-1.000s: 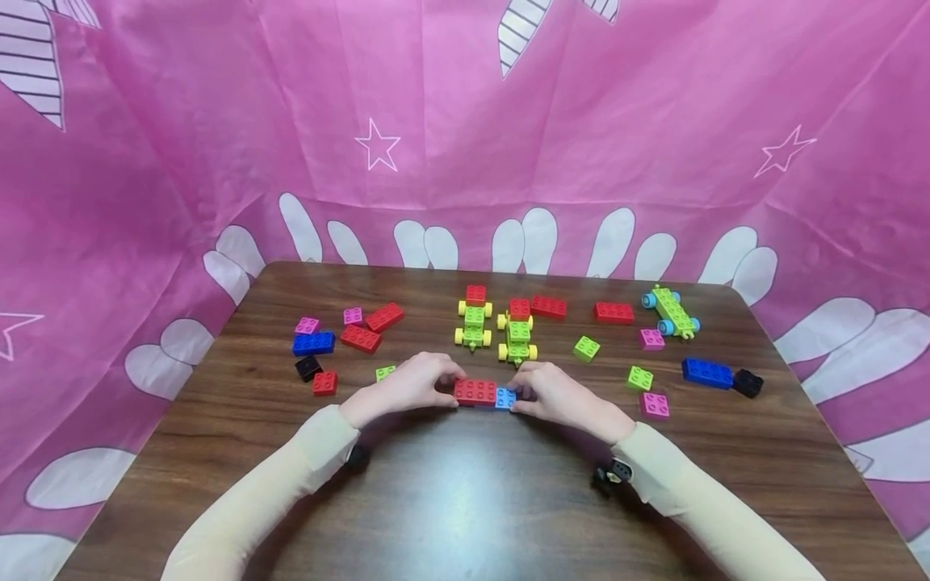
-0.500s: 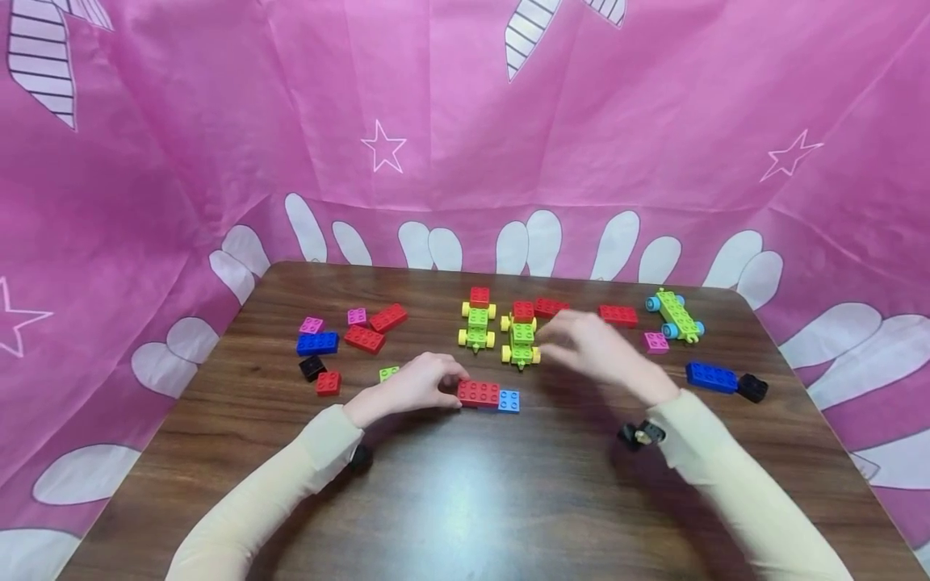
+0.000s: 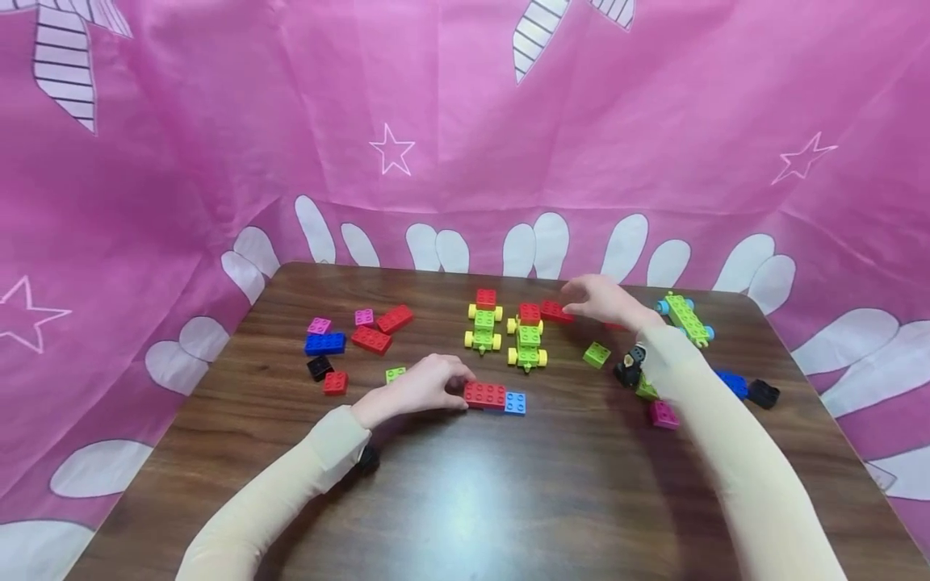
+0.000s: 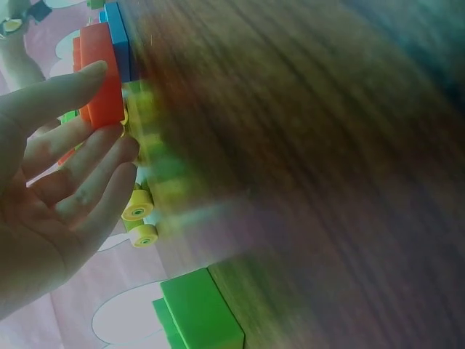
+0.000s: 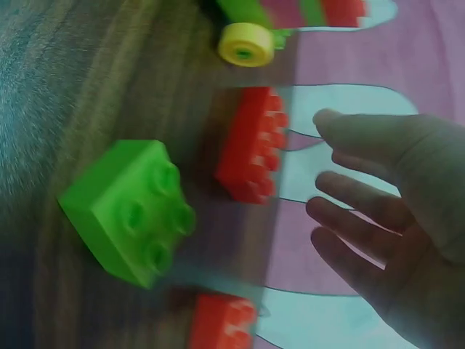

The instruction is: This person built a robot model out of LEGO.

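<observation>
At the front middle of the table, my left hand (image 3: pixel 429 382) pinches the left end of a red eight-stud brick (image 3: pixel 484 394) between thumb and fingers. That brick sits on light blue, with a blue studded part (image 3: pixel 515 403) sticking out at its right end. My right hand (image 3: pixel 601 300) is over the back of the table with fingers loosely bent and nothing between them. Just left of its fingertips lies a long red brick (image 3: pixel 555 311). In the right wrist view, the fingers stand apart from this red brick (image 5: pixel 251 145).
Two green cars with yellow wheels and red bricks, a left car (image 3: pixel 483 321) and a right car (image 3: pixel 529 335), stand in the middle. A green brick (image 3: pixel 597 355) lies below my right hand. Several loose bricks lie at left; a blue-wheeled green base (image 3: pixel 687 319) is at right.
My right hand has let go of the blue end and moved up and right to the back of the table. My left hand stays on the red brick. The head view has shifted slightly.
</observation>
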The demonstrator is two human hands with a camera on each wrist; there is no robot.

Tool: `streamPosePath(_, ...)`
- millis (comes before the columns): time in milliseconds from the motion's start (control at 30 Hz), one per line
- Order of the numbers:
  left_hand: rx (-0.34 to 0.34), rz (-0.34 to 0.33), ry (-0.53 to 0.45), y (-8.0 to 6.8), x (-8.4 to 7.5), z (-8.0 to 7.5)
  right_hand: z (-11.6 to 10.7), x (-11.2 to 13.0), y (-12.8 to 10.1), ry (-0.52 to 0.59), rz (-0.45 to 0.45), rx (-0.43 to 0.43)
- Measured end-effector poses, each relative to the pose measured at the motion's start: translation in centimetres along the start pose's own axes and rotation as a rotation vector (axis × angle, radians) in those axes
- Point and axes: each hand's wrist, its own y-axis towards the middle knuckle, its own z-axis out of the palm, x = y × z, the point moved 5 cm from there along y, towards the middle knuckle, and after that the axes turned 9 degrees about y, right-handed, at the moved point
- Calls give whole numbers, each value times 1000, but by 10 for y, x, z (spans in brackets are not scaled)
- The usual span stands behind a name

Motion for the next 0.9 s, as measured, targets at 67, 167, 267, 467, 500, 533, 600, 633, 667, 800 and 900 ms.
streamPosePath(67, 6, 4, -1, 2, -1, 1, 7, -6, 2, -6, 20, 6)
streamPosePath(167, 13, 5, -4, 4, -2, 2, 16, -13, 3, -4, 57, 22)
streamPosePath(267, 12, 1, 1, 3, -1, 2, 23, -15, 8, -6, 70, 33)
streamPosePath(467, 15, -8, -3, 0, 2, 1, 29, -16, 12, -18, 75, 30)
streamPosePath(500, 14, -6, -5, 0, 2, 1, 28, -16, 9, -18, 79, 29)
streamPosePath(533, 14, -5, -4, 0, 2, 2, 26, -16, 7, -22, 83, 27)
streamPosePath(600, 15, -5, -8, 0, 2, 2, 23, -14, 2, -31, 77, 15)
streamPosePath(633, 16, -7, -13, 0, 2, 2, 20, -13, -1, -30, 80, 9)
streamPosePath(667, 19, -10, -18, 0, 2, 2, 18, -11, -4, -31, 79, 3)
streamPosePath(800, 24, -19, -29, -1, 2, 1, 8, -2, -15, -47, 57, -33)
streamPosePath(900, 19, -20, -26, 0, 2, 0, 2, 6, -26, -56, 44, -57)
